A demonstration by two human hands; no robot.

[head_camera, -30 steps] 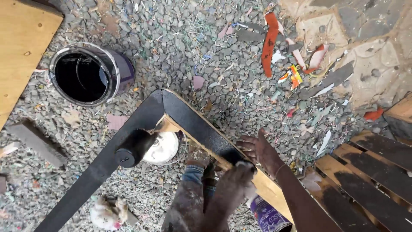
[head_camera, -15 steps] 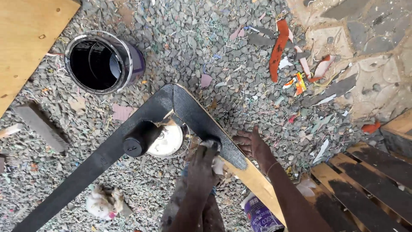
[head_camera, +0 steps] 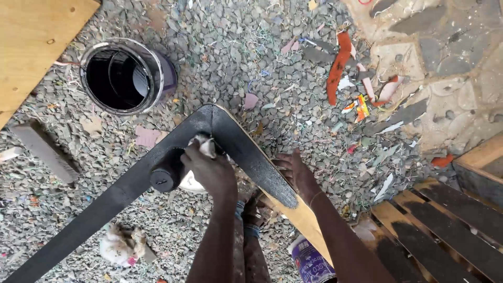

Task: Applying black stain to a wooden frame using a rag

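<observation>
A V-shaped wooden piece (head_camera: 246,152), mostly painted black, lies over gravel with its corner pointing away from me. Its right arm is bare wood (head_camera: 304,220) at the near end. My left hand (head_camera: 209,167) is shut on a pale rag (head_camera: 205,144) and presses it on the black surface just below the corner. My right hand (head_camera: 293,170) rests on the outer edge of the right arm, fingers spread, holding nothing. A black cylindrical stub (head_camera: 165,177) sticks up from the left arm beside my left hand, and a white round lid (head_camera: 189,184) shows under it.
An open purple can (head_camera: 123,76) with dark inside stands at the upper left. A wooden board (head_camera: 31,36) fills the top left corner. A crumpled rag (head_camera: 123,243), a grey block (head_camera: 44,152), a purple container (head_camera: 312,262) and partly blackened slats (head_camera: 445,230) lie around.
My left hand with the rag has slid up the black wood toward the corner. My right hand stays on the right arm's edge. The view has shifted slightly.
</observation>
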